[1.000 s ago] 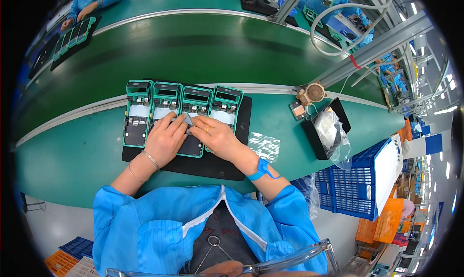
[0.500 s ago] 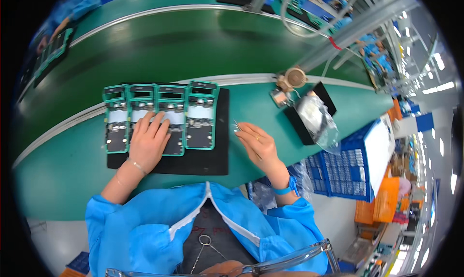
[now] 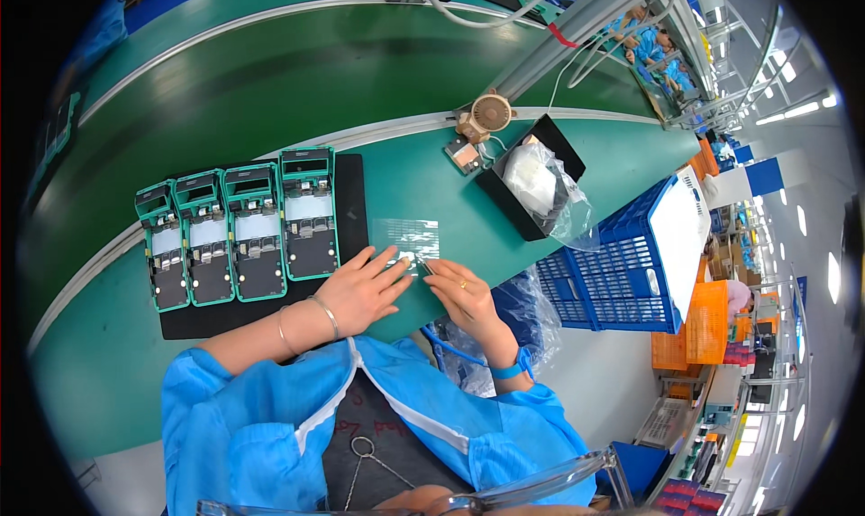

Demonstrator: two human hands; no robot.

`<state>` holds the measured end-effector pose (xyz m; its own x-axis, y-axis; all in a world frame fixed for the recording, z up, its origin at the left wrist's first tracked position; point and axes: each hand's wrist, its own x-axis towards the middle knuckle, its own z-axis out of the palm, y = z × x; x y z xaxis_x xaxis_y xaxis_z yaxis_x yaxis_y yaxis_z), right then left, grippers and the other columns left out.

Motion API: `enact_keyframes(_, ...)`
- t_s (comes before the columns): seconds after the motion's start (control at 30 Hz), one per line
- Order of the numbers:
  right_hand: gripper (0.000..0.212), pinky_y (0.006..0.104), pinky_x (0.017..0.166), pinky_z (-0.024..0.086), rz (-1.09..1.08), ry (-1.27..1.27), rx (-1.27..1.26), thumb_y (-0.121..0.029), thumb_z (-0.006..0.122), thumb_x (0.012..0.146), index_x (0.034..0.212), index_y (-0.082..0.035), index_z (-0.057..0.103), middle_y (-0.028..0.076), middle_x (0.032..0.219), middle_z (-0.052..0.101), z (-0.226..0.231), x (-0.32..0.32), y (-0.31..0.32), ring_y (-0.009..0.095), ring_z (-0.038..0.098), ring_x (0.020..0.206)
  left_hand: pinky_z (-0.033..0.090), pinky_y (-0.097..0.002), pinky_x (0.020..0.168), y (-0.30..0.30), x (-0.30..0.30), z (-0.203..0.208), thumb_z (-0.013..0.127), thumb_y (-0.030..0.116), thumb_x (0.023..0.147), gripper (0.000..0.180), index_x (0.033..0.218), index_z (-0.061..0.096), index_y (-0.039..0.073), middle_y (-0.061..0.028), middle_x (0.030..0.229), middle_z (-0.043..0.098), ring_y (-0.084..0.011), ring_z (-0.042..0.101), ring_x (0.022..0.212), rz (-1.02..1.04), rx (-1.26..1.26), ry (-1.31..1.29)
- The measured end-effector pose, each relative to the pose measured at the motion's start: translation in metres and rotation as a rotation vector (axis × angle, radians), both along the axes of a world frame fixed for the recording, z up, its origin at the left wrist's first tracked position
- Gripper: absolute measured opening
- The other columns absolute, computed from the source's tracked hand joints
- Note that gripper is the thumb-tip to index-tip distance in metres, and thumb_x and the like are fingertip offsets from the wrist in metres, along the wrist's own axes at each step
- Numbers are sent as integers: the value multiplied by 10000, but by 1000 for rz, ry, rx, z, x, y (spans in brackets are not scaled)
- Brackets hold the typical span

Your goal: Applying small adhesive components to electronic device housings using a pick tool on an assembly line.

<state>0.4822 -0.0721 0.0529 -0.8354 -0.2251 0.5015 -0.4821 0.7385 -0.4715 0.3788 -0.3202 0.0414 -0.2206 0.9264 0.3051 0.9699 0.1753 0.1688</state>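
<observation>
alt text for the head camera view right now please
A person's left hand spreads at the near edge of a clear sheet on a green bench; the right hand, beside it, appears to pinch a small thin tool. To the left, four green-framed devices lie side by side on a black mat.

An open lane of bare counter (image 3: 401,176) runs between the black mat (image 3: 352,192) and the black box (image 3: 505,206), down to the clear label sheet (image 3: 419,234). From the near side the left hand (image 3: 362,294) and right hand (image 3: 465,302) stand in the way — only a narrow gap parts their fingers. To the right, the box, its overhanging plastic bag (image 3: 575,222) and the blue crate (image 3: 617,268) crowd passage. Left of the metal post (image 3: 548,58), the green strip (image 3: 297,79) lies open.
</observation>
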Motion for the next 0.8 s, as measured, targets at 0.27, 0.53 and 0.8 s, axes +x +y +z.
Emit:
enact_keyframes(0.27,307,445,928,619,57,93,133,42,779,809,1110,21,727,213,1194,740,-6,-10,-6,385,724,1129,374,-525,1206,-8,-1,-4,706,369,963,569,1446,614,84,-130,1525,560,-354,464,1467,8,0,26)
enact_keyframes(0.53,315,428,885,634,207,238,142,19,791,793,1103,7,731,197,1149,746,33,-64,-69,367,736,1094,497,-443,1041,-59,-9,26,777,237,843,441,1213,664,26,-155,1272,644,-325,581,1297,10,236,-16)
enact_keyframes(0.8,280,419,902,621,484,219,-7,13,789,815,1087,25,724,201,1155,733,31,-130,-202,363,713,1121,518,-491,998,-225,-42,29,738,68,884,259,1133,705,8,-110,1231,710,-375,602,1251,737,130,229)
